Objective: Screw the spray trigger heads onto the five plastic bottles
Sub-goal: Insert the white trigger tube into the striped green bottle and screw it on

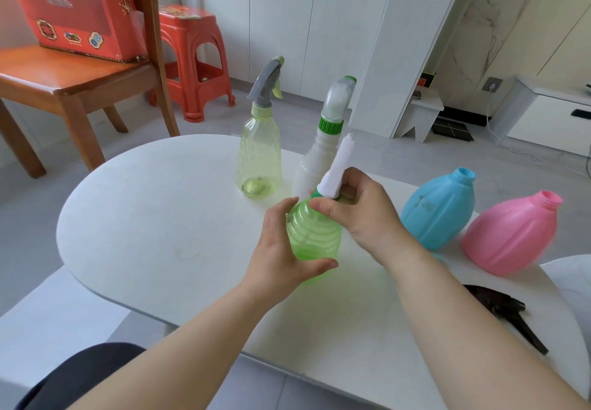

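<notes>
At the white table, our left hand wraps its curled fingers and thumb round the ribbed green bottle, while our right hand pinches the green collar of a white spray trigger head sitting tilted on the bottle's neck. Just beyond our fingertips stand a pale bottle with a grey trigger and a white bottle, both already capped; to the right of our right-hand fingers a blue bottle and a pink bottle stand open-necked, with dark plastic parts lying beside our right forearm.
</notes>
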`<act>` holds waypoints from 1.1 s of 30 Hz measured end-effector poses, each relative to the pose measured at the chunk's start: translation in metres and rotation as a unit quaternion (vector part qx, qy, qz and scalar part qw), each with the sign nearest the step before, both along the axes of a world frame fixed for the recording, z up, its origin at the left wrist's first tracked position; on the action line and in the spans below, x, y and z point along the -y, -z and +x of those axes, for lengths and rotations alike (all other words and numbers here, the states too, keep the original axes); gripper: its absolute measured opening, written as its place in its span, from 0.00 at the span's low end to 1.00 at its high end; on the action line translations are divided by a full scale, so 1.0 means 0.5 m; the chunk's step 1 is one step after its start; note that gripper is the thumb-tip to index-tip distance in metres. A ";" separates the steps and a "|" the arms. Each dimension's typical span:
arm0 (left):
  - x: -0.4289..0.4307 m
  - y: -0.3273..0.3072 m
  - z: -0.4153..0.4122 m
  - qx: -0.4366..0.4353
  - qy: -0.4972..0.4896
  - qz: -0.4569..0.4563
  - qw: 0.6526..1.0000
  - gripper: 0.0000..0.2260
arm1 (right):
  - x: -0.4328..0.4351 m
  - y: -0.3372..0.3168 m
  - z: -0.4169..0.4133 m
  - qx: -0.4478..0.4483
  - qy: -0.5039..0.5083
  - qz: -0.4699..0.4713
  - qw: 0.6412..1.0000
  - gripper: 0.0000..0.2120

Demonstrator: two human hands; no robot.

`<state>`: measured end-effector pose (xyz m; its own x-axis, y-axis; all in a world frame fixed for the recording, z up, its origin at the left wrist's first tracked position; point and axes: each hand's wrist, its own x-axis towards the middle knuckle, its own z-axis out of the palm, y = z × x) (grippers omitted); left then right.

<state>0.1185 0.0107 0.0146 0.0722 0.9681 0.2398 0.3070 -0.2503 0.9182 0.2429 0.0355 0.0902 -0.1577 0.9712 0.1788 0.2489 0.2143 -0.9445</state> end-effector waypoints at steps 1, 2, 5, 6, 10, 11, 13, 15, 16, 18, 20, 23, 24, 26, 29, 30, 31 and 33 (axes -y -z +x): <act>0.000 -0.001 -0.005 -0.007 0.030 0.003 1.000 0.43 | 0.002 0.002 -0.004 0.004 -0.002 -0.002 1.000 0.12; -0.001 -0.007 -0.013 -0.006 0.067 -0.004 0.998 0.42 | 0.004 0.003 -0.006 0.006 -0.004 -0.004 1.000 0.12; -0.009 -0.031 -0.048 0.007 0.155 -0.062 0.986 0.37 | 0.008 0.004 -0.003 -0.010 -0.031 -0.019 0.999 0.10; -0.012 -0.037 -0.056 0.001 0.160 -0.071 0.984 0.36 | 0.009 0.003 0.000 -0.017 -0.046 -0.026 0.998 0.10; -0.012 -0.029 -0.049 -0.007 0.087 -0.054 0.995 0.39 | 0.009 0.007 0.002 -0.020 -0.039 -0.036 0.998 0.12; -0.006 -0.025 -0.035 -0.010 0.052 -0.047 0.997 0.39 | 0.011 0.009 0.001 -0.020 -0.023 -0.028 0.999 0.12; 0.004 -0.015 -0.009 -0.024 -0.009 -0.026 0.999 0.40 | 0.014 0.012 0.001 -0.019 0.004 -0.009 1.000 0.12; 0.003 -0.012 -0.001 -0.040 -0.023 -0.013 0.999 0.43 | 0.015 0.011 0.003 -0.015 0.008 -0.008 1.000 0.11; -0.002 -0.015 -0.005 -0.044 -0.002 -0.019 0.999 0.44 | 0.014 0.008 0.006 -0.015 0.001 -0.015 1.000 0.11; -0.015 -0.025 -0.024 -0.044 0.083 -0.049 0.994 0.45 | 0.010 -0.002 0.014 -0.024 -0.045 -0.042 0.998 0.11; -0.028 -0.037 -0.044 -0.034 0.166 -0.097 0.981 0.41 | 0.005 -0.014 0.021 -0.024 -0.109 -0.071 0.991 0.10; -0.039 -0.039 -0.052 -0.007 0.176 -0.120 0.977 0.39 | 0.000 -0.021 0.023 -0.021 -0.133 -0.086 0.987 0.10; -0.037 -0.035 -0.045 -0.010 0.147 -0.105 0.983 0.37 | 0.000 -0.019 0.021 -0.019 -0.115 -0.080 0.990 0.10; -0.024 -0.023 -0.021 -0.034 0.064 -0.062 0.995 0.36 | 0.002 -0.006 0.015 0.003 -0.039 -0.040 0.998 0.10; -0.003 -0.009 0.017 -0.055 -0.035 -0.011 0.998 0.39 | 0.012 0.023 -0.003 0.030 0.091 0.044 0.994 0.12; 0.000 -0.007 0.024 -0.057 -0.046 0.000 0.997 0.39 | 0.014 0.030 -0.010 0.028 0.114 0.063 0.991 0.13; 0.001 -0.006 0.028 -0.058 -0.051 0.005 0.997 0.39 | 0.015 0.035 -0.015 0.026 0.129 0.073 0.989 0.14; 0.000 -0.004 0.029 -0.053 -0.044 0.000 0.998 0.40 | 0.014 0.037 -0.018 0.029 0.133 0.062 0.989 0.12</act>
<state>0.1330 0.0107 0.0168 0.0117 0.9716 0.2363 0.4231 -0.2189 0.8792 0.2339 0.0287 0.0715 0.0873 0.9510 0.2966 0.3652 0.2464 -0.8977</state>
